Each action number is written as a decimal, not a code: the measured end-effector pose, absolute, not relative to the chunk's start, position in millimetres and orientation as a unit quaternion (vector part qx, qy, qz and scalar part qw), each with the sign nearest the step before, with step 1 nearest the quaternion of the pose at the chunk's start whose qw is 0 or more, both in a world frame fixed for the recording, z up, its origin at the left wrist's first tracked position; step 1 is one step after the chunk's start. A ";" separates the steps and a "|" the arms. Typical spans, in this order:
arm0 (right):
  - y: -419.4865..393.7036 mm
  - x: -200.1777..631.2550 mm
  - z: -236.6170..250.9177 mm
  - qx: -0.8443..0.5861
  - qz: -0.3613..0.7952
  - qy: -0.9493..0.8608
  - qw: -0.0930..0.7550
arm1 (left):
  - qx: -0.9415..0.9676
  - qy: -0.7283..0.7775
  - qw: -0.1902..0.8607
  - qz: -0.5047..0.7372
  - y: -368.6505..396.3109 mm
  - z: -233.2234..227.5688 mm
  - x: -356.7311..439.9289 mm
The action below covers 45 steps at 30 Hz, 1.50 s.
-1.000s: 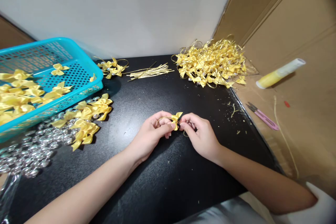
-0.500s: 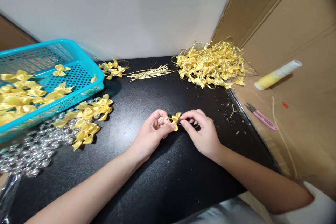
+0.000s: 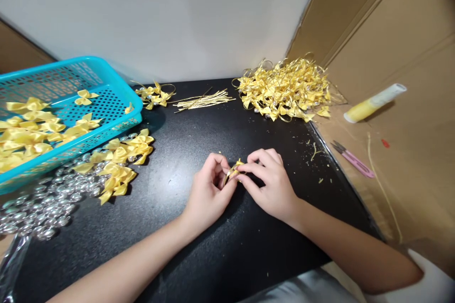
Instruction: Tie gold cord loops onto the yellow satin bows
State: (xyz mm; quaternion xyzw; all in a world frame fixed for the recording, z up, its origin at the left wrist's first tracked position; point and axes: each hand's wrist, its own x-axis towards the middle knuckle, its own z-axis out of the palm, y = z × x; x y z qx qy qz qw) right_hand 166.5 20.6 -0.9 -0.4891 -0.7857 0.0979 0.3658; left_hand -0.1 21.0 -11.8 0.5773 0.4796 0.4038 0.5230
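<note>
Table (image 3: 220,251): black, speckled top that carries nearly everything; a white wall stands behind it and cardboard (image 3: 401,151) lies along its right edge.
Basket (image 3: 117,99): turquoise, perforated, at the far left, partly over the table edge, with loose yellow bows inside.
Big heap (image 3: 286,87): many yellow bows with gold loops, piled at the far right corner of the table.
Beads (image 3: 42,203): clear, shiny, spread along the left edge below the basket.
Small heap (image 3: 119,158): yellow bows lying just right of the beads, close to the basket's front wall.
Tube (image 3: 374,102): yellow and white, lying on its side on the cardboard.
Strips (image 3: 203,100): thin gold bundle at the back, between a few finished bows (image 3: 155,95) and the big heap.
Snips (image 3: 353,159): pink handle, flat on the cardboard near the table's right edge.
Left hand (image 3: 209,191): fingers curled, thumb and forefinger pinched on the bow.
Right hand (image 3: 270,184): fingertips pinched on the same bow from its right side, touching the left hand's fingers.
Bow (image 3: 233,170): small, yellow, with a thin gold loop, held between both hands just above the table's middle; mostly hidden by fingers.
</note>
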 end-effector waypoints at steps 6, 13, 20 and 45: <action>20.4 165.8 -1.9 -0.481 0.115 -0.791 0.361 | 0.589 0.474 0.521 0.395 19.4 -11.5 0.1; 19.4 172.6 10.7 -0.423 0.207 -0.704 0.532 | 0.539 0.470 0.568 0.407 27.2 -9.3 0.5; 25.3 204.6 41.6 -0.375 0.456 -0.506 0.629 | 0.494 0.458 0.612 0.414 35.0 -10.7 -0.1; 37.7 240.0 65.4 -0.363 0.364 -0.440 0.736 | 0.487 0.478 0.631 0.369 41.6 -0.5 -3.7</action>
